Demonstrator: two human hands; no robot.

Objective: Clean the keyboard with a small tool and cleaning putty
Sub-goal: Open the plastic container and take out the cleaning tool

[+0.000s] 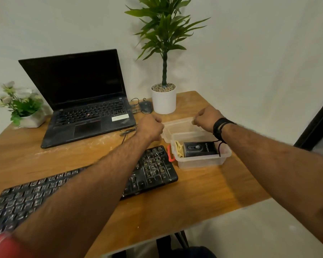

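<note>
On desk (203,192), keyboard (153,168) lengthwise left-right, seemingly.

Bare table (203,187) beside keyboard (153,164), seemingly.

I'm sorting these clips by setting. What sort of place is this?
Probably a small home or office desk: a wooden table against a plain wall, bearing an open laptop, a separate keyboard and a potted plant.

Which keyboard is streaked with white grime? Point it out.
The separate black keyboard at the table's near edge, under the left forearm, has white streaks across its keys. The laptop behind it has its own built-in keyboard, without such streaks.
</note>
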